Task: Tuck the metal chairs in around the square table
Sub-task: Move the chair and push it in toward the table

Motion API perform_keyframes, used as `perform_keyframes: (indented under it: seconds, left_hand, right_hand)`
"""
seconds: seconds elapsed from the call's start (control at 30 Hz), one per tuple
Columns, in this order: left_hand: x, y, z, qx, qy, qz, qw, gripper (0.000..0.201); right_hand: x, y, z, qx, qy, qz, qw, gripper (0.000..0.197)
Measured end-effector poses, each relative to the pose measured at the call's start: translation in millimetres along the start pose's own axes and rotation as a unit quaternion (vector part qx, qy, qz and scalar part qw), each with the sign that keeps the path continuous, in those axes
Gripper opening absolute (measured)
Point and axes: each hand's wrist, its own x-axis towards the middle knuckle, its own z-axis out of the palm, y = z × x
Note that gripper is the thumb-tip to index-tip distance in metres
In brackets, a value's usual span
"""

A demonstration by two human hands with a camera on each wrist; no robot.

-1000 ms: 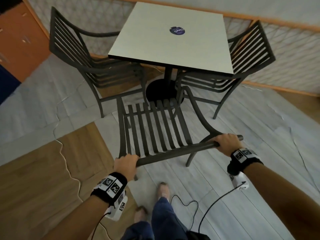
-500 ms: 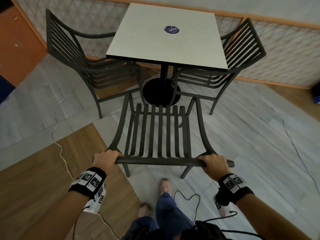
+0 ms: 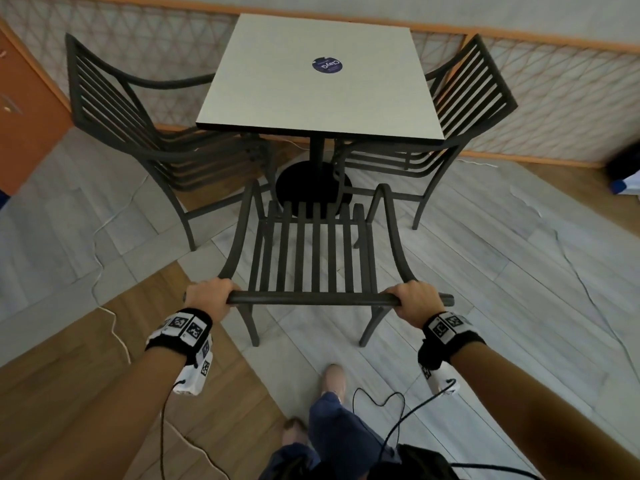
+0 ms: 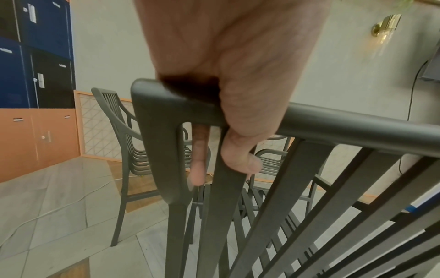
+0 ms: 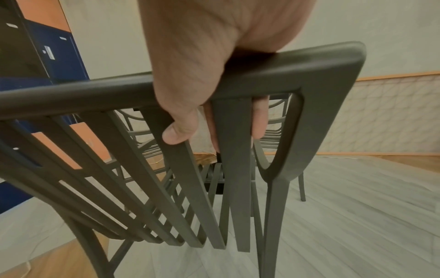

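Beyond both hands stands the square table [image 3: 318, 77], pale-topped on a black pedestal, with one slatted metal chair [image 3: 138, 133] tucked at its left side and another [image 3: 457, 109] at its right; the near chair [image 3: 311, 251] faces the table's open near edge squarely, seat front just short of it; its top rail [image 3: 339, 299] runs crosswise, parallel to that edge; the left hand [image 3: 207, 299] and right hand [image 3: 414, 301] each clamp a rail end, fingers [image 4: 197, 163] curled under, equally near; a straight forward push looks sufficient.
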Motion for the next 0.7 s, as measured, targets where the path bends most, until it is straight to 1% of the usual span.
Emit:
perform_keyframes:
  seconds: [0.1, 0.3, 0.4, 0.57, 0.7]
  left_hand:
    - [24.0, 2.2, -11.5, -0.014, 0.005, 0.0, 1.0, 0.023]
    - [68.2, 2.0, -34.1, -0.008, 0.018, -0.009, 1.0, 0.021]
    - [85.8, 1.1, -42.9, -0.01, 0.021, -0.02, 1.0, 0.018]
    - [102.4, 3.6, -54.7, -0.004, 0.013, -0.028, 1.0, 0.019]
    - [112.0, 4.2, -61.1, -0.002, 0.008, -0.031, 0.999, 0.016]
  right_hand:
    - [27.2, 6.8, -14.6, -0.01, 0.002, -0.002, 1.0, 0.018]
    - [75.0, 14.9, -33.0, -0.036, 0.01, 0.003, 0.999, 0.016]
    - [89.0, 15.3, -40.3, -0.03, 0.004, 0.008, 1.0, 0.015]
    - [101.5, 15.6, -50.1, -0.015, -0.009, 0.016, 1.0, 0.017]
    - [110.9, 16.9, -56.0, -0.014, -0.011, 0.022, 1.0, 0.019]
